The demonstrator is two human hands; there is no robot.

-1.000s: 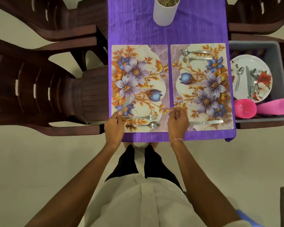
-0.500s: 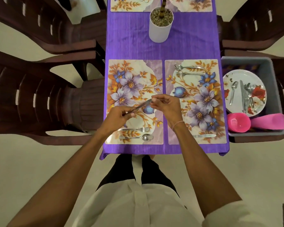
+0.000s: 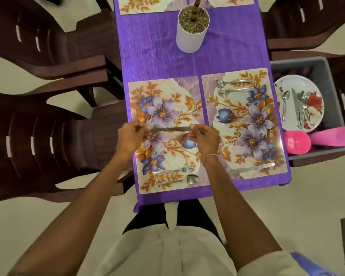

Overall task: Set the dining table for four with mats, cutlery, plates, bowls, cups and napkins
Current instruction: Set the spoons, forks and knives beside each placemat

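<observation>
While both hands hover over the near left mat (image 3: pixel 167 90), they share one table knife (image 3: pixel 169 129), held level above the flower print. The left hand (image 3: pixel 128 137) pinches one end and the right hand (image 3: pixel 204 136) pinches the other. Curled fingers cover both tips, so handle and blade are hard to tell apart, and whether the knife touches the mat cannot be told.

Along the near edge of that mat a fork (image 3: pixel 174 170) and a spoon (image 3: pixel 179 180) lie side by side. The near right mat (image 3: pixel 245 76) bears a second knife (image 3: pixel 251 169) at its near edge and a spoon-and-fork pair (image 3: pixel 234 86) at its far edge. Both mats lie on a purple cloth (image 3: pixel 157 56).

Just beside the table's right edge is a grey bin (image 3: pixel 336 82); what it rests on is hidden. A flowered plate (image 3: pixel 293 84) inside it carries loose cutlery (image 3: pixel 301 108), overlapped too tightly to count. Two pink cups (image 3: pixel 296 143) lie on their sides at the bin's near end.

Farther up the cloth stands a white pot (image 3: pixel 190 39) of gravel, its plant stem cut off by the top of the view. Two far mats (image 3: pixel 143 5) are cut off there too. Dark brown chairs (image 3: pixel 38 140) flank the table
</observation>
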